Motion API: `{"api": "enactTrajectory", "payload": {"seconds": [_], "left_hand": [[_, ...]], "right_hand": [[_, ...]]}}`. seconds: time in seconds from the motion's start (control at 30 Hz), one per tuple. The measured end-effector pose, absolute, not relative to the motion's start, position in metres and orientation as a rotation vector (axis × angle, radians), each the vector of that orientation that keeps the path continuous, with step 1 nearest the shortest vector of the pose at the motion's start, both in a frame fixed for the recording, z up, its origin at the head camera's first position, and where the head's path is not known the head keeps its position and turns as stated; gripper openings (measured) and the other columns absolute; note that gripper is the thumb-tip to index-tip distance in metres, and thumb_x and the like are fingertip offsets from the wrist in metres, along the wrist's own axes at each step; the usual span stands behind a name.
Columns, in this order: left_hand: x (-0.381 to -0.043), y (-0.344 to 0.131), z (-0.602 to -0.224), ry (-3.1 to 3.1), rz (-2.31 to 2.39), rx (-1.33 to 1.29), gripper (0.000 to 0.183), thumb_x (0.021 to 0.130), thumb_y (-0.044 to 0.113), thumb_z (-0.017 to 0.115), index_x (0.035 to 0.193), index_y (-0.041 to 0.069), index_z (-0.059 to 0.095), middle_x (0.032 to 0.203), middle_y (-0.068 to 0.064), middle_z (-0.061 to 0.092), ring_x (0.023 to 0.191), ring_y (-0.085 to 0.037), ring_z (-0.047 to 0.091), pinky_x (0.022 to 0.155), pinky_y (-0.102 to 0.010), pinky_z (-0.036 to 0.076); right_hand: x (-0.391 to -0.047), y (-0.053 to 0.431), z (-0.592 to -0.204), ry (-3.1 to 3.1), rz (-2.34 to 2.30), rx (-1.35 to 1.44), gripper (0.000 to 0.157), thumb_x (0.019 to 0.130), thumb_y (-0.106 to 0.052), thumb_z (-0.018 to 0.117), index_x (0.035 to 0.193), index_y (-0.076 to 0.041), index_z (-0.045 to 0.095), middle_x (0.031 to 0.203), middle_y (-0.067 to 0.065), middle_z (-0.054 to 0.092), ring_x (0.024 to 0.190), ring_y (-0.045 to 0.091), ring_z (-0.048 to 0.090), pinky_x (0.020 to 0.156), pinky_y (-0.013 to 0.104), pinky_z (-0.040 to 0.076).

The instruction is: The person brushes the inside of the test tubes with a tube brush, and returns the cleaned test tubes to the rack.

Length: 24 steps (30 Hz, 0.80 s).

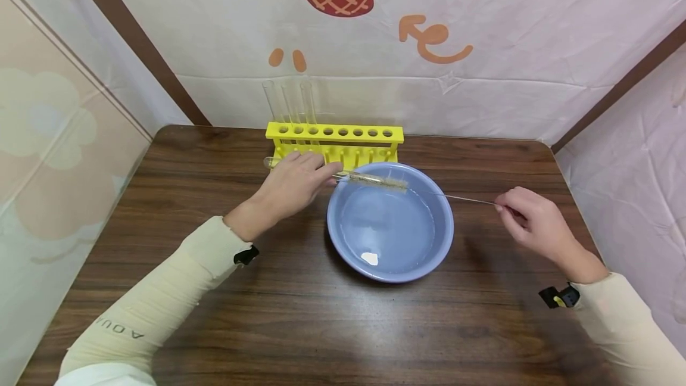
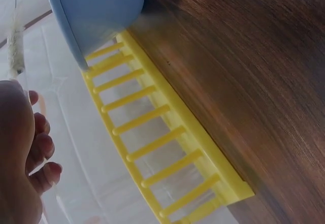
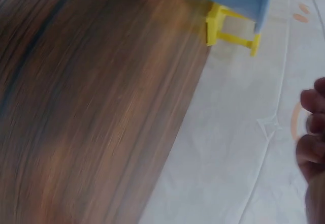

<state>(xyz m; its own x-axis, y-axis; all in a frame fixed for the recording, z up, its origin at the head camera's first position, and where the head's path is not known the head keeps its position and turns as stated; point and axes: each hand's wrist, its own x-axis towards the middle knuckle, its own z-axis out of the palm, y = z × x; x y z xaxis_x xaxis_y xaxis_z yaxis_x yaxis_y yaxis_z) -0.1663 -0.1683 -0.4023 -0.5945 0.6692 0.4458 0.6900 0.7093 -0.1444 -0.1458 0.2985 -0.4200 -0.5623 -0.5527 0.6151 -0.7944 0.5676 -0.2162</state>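
Note:
My left hand (image 1: 295, 186) holds a clear glass test tube (image 1: 270, 162) tilted over the left rim of a blue basin (image 1: 333, 228); the rounded end shows left of my fingers. A test tube brush (image 1: 377, 181) lies in line with the tube above the basin, its bristles partly in the tube's mouth. My right hand (image 1: 536, 219), to the right of the basin, pinches the end of the brush's thin wire handle (image 1: 471, 199). In the left wrist view the bristles (image 2: 16, 46) appear beyond my left hand. The right wrist view shows only some curled fingers (image 3: 312, 148).
A yellow test tube rack (image 1: 334, 137) stands behind the basin, close to its back rim. Three glass test tubes (image 1: 308, 100) stand in its left holes. Water sits in the basin. A printed cloth (image 1: 514, 46) hangs behind the brown wooden table (image 1: 343, 338).

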Motion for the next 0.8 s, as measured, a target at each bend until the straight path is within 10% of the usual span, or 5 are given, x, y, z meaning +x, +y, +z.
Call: {"api": "enactTrajectory", "payload": {"seconds": [0.13, 0.8], "left_hand": [[-0.1665, -0.1684, -0.4014, -2.418, -0.076, -1.043, 0.027, 0.099, 0.029, 0.067, 0.122, 0.014, 0.064, 0.081, -0.006, 0.056, 0.071, -0.025, 0.056, 0.061, -0.035, 0.042], [-0.1646, -0.1744, -0.3990, -2.526, -0.127, -1.069, 0.026, 0.102, 0.030, 0.061, 0.121, 0.013, 0.064, 0.082, -0.005, 0.058, 0.071, -0.024, 0.055, 0.063, -0.033, 0.041]], "right_hand": [[-0.1462, 0.3007, -0.4207, -2.177, 0.422, 1.072, 0.038, 0.104, -0.026, 0.045, 0.082, -0.006, 0.069, 0.074, 0.003, 0.064, 0.060, 0.013, 0.048, 0.047, 0.031, 0.038], [-0.1399, 0.2972, -0.4189, -1.720, 0.235, 1.067, 0.024, 0.104, -0.004, 0.056, 0.085, 0.003, 0.069, 0.079, 0.017, 0.071, 0.056, 0.035, 0.058, 0.041, 0.047, 0.043]]}}
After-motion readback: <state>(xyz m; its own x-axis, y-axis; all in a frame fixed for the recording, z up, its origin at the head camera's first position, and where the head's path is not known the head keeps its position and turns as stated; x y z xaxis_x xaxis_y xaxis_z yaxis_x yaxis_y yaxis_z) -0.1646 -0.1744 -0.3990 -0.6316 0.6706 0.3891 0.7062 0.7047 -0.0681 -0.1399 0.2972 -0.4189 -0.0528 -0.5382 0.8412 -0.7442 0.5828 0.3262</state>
